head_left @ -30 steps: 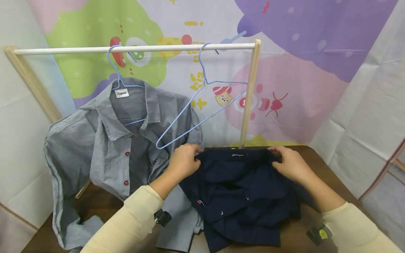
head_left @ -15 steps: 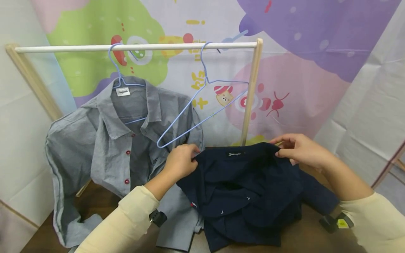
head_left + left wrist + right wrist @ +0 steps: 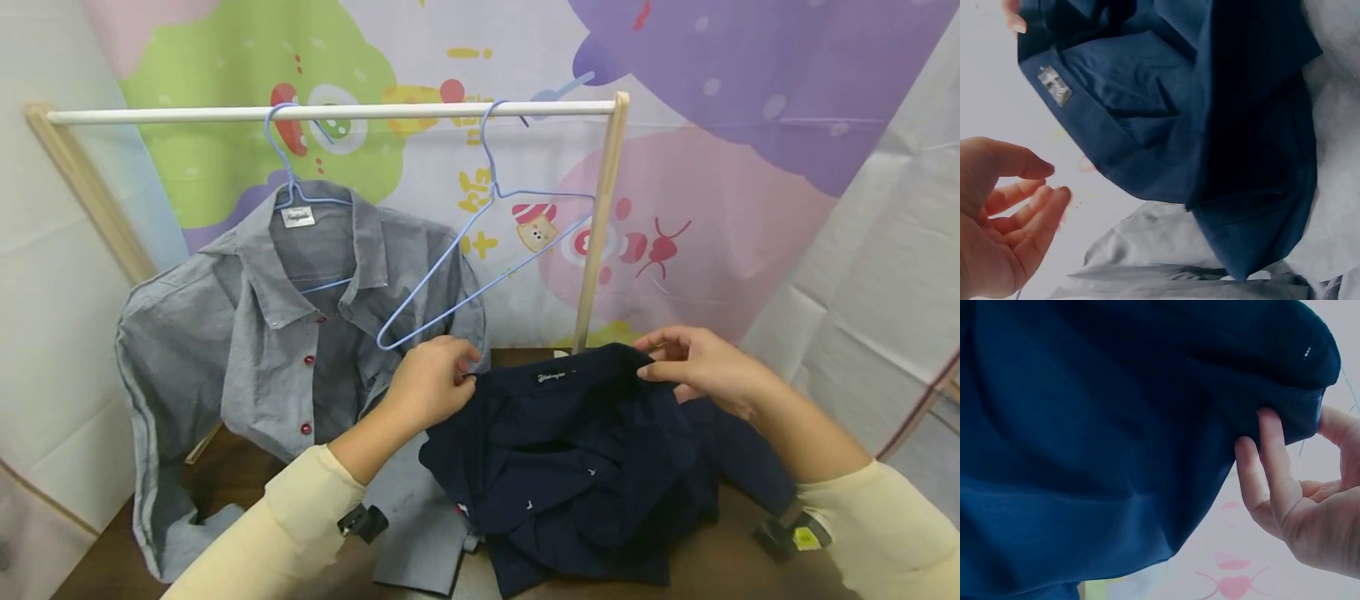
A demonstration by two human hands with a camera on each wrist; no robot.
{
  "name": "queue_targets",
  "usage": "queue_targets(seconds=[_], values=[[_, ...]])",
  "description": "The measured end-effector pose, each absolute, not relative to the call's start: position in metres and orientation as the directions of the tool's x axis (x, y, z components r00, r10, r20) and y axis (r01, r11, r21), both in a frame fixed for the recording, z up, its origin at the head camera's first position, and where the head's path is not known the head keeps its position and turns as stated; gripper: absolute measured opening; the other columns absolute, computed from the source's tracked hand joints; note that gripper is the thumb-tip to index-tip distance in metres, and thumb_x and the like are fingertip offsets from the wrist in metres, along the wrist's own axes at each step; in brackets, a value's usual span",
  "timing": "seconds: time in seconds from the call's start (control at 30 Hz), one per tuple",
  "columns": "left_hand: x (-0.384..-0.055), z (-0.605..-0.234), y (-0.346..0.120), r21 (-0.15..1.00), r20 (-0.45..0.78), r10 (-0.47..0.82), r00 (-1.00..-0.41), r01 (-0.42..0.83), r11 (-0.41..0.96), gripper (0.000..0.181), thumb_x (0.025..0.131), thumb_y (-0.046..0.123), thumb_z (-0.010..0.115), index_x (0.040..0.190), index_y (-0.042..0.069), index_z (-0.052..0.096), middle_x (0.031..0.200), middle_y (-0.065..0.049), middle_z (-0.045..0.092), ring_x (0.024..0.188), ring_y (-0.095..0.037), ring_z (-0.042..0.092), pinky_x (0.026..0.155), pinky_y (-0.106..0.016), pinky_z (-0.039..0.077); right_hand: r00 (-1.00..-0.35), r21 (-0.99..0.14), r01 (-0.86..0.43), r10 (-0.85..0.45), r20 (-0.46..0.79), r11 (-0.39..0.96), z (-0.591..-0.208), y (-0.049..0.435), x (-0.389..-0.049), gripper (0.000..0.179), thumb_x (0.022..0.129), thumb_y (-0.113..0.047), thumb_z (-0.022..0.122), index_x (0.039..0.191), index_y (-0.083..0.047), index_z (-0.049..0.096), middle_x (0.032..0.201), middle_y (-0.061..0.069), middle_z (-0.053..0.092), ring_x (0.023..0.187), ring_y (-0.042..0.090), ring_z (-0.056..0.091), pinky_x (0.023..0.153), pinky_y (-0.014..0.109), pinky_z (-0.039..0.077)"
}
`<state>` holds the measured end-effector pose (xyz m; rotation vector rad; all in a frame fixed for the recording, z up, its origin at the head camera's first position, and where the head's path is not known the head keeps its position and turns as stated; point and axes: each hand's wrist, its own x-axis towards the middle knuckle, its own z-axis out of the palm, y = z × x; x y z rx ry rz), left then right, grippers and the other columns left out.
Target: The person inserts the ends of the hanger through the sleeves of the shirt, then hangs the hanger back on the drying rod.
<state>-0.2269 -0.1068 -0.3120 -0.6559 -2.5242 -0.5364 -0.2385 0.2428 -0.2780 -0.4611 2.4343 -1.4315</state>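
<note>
On the backdrop (image 3: 697,183) I read only a sideways yellow exclamation mark (image 3: 461,53); the script on the white label (image 3: 298,217) in the grey shirt (image 3: 262,375) and the dark label (image 3: 553,377) in the navy shirt (image 3: 562,475) defeats me.

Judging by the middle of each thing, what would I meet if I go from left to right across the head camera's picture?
The rack's left wooden post → the grey shirt → the left hand → the navy shirt → the right hand.
</note>
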Motion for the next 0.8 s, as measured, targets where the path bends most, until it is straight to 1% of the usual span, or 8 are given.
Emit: queue_targets(seconds=[0.2, 0.37, 0.43, 0.63, 0.8], values=[[-0.216, -0.297, -0.111, 0.218, 0.637, 0.376, -0.673, 0.625, 0.749, 0.02, 0.077, 0.002, 0.073, 0.095, 0.009, 0.072, 0.082, -0.001, 0.062, 0.068, -0.013, 0.061, 0.058, -0.028, 0.049, -0.907, -0.878, -0.131, -0.412, -0.08, 0.46, -0.278, 0.243, -0.237, 0.056, 0.092, -0.02, 0.067, 0.135, 0.006, 0.044, 0.128, 0.025, 0.053, 0.108, 0.03, 0.054, 0.078, 0.04, 0.053], [-0.211, -0.274, -0.119, 0.204, 0.692, 0.391, -0.607, 0.684, 0.7, 0.021, 0.077, 0.002, 0.075, 0.097, 0.007, 0.071, 0.084, -0.003, 0.063, 0.07, -0.014, 0.063, 0.061, -0.029, 0.051, -0.906, -0.878, -0.134, -0.416, -0.079, 0.46, -0.276, 0.243, -0.237, 0.056, 0.092, -0.02, 0.067, 0.136, 0.006, 0.044, 0.131, 0.026, 0.051, 0.108, 0.03, 0.055, 0.078, 0.039, 0.053], [-0.21, -0.265, -0.122, 0.212, 0.701, 0.387, -0.599, 0.693, 0.689, 0.022, 0.077, 0.001, 0.075, 0.098, 0.006, 0.071, 0.084, -0.004, 0.064, 0.071, -0.015, 0.064, 0.062, -0.03, 0.051, -0.906, -0.876, -0.135, -0.416, -0.08, 0.462, -0.275, 0.243, -0.236, 0.055, 0.092, -0.02, 0.067, 0.136, 0.006, 0.044, 0.131, 0.026, 0.051, 0.108, 0.03, 0.055, 0.077, 0.039, 0.053], [-0.206, -0.241, -0.132, 0.249, 0.692, 0.369, -0.62, 0.685, 0.685, 0.021, 0.079, 0.002, 0.075, 0.1, 0.004, 0.071, 0.087, -0.006, 0.065, 0.077, -0.017, 0.064, 0.064, -0.03, 0.052, -0.904, -0.875, -0.131, -0.419, -0.088, 0.467, -0.275, 0.244, -0.236, 0.055, 0.092, -0.02, 0.068, 0.135, 0.005, 0.044, 0.131, 0.026, 0.05, 0.109, 0.03, 0.055, 0.077, 0.039, 0.053], [-0.206, -0.225, -0.138, 0.242, 0.689, 0.361, -0.628, 0.669, 0.703, 0.026, 0.077, 0.004, 0.078, 0.102, 0.006, 0.072, 0.093, -0.006, 0.067, 0.078, -0.018, 0.063, 0.064, -0.032, 0.051, -0.903, -0.875, -0.13, -0.42, -0.089, 0.467, -0.275, 0.245, -0.236, 0.056, 0.091, -0.02, 0.068, 0.135, 0.006, 0.044, 0.131, 0.026, 0.051, 0.108, 0.031, 0.055, 0.078, 0.039, 0.053]])
